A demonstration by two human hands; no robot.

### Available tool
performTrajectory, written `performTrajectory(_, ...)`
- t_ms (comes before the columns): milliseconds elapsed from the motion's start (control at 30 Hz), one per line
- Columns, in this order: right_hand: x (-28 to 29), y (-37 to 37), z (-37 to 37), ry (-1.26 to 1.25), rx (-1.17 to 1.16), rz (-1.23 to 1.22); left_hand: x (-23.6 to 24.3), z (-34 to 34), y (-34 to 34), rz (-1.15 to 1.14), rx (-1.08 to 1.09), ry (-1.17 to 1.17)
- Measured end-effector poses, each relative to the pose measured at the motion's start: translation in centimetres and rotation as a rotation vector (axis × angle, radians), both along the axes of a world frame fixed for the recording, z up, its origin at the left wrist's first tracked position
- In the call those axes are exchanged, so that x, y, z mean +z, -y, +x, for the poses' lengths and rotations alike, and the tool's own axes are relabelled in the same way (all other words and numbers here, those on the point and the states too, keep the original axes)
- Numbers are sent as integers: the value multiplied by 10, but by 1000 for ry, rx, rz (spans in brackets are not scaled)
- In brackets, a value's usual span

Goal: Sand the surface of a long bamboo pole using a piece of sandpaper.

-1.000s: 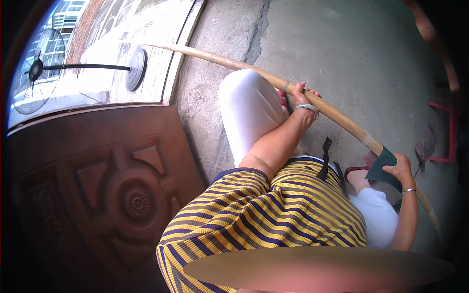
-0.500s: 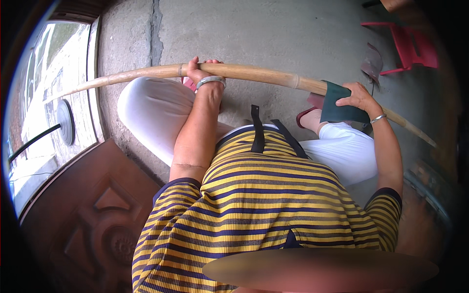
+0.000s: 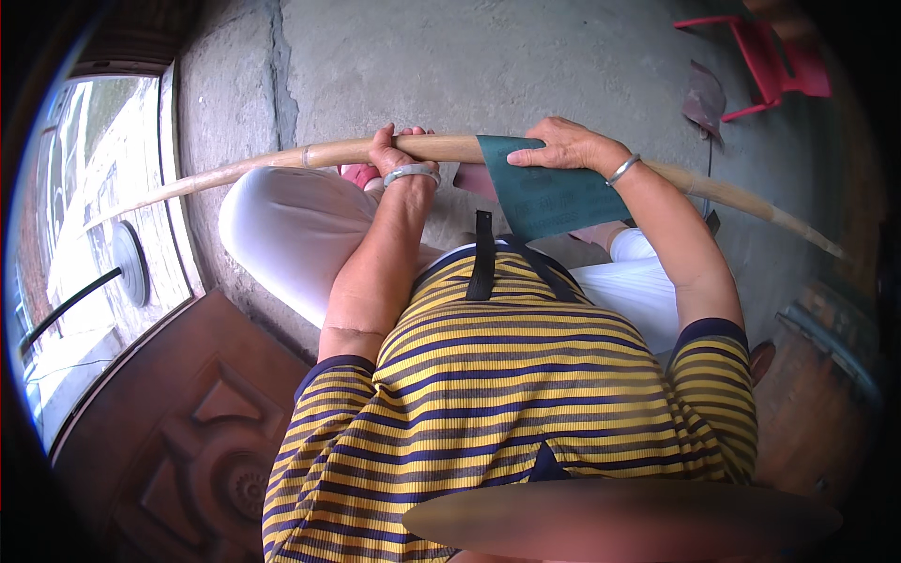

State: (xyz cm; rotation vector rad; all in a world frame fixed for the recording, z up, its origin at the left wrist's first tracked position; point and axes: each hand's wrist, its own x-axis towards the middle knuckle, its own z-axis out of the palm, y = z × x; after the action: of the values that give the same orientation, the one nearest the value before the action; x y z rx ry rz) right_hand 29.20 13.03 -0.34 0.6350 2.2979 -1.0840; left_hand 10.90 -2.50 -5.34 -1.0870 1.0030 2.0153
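Observation:
A long, slightly curved bamboo pole (image 3: 249,161) lies crosswise above my lap, its ends thinner than its middle. My left hand (image 3: 402,155) is closed around it near the middle, palm turned up, a pale bangle at the wrist. To its right, my right hand (image 3: 571,148) grips the pole through a green-backed sandpaper sheet (image 3: 554,202) folded over it. The sheet's long flap hangs toward me, and a reddish-brown side shows at its left. The stretch of pole beneath the right hand is hidden.
A red plastic chair (image 3: 765,70) stands at the far right, beside a crumpled brownish piece (image 3: 704,98). Left of me are a carved wooden door (image 3: 202,413), a bright doorway and a round grey disc (image 3: 131,263) on a black rod. Cracked concrete floor (image 3: 404,66) lies ahead.
My right hand has slid the sandpaper leftward along the pole, close to my left hand. The left hand keeps its grip, with a pole joint now farther to its left.

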Motion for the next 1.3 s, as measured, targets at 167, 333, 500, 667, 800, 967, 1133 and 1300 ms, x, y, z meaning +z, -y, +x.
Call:
performTrajectory(167, 5, -16, 36, -56, -3, 75, 8, -17, 5, -12, 6, 3)
performTrajectory(333, 35, -40, 89, 28, -77, 104, 7, -30, 10, 12, 34, 10)
performTrajectory(500, 7, 8, 5, -82, 48, 214, 11, -22, 8, -62, 31, -43)
performTrajectory(667, 18, -25, 44, -51, -22, -54, 7, -29, 10, 3, 47, 18)
performTrajectory(800, 28, -34, 75, 30, -71, 86, 6, -29, 12, 28, 61, -20)
performTrajectory(967, 0, -3, 1, -105, 19, 72, -1, -30, 13, 43, 51, 3)
performTrajectory(1133, 22, -36, 53, -8, -92, -114, 6, -30, 12, 35, 53, 37)
performTrajectory(1300, 20, -33, 47, -16, -106, -69, -3, -30, 13, 79, 114, -77)
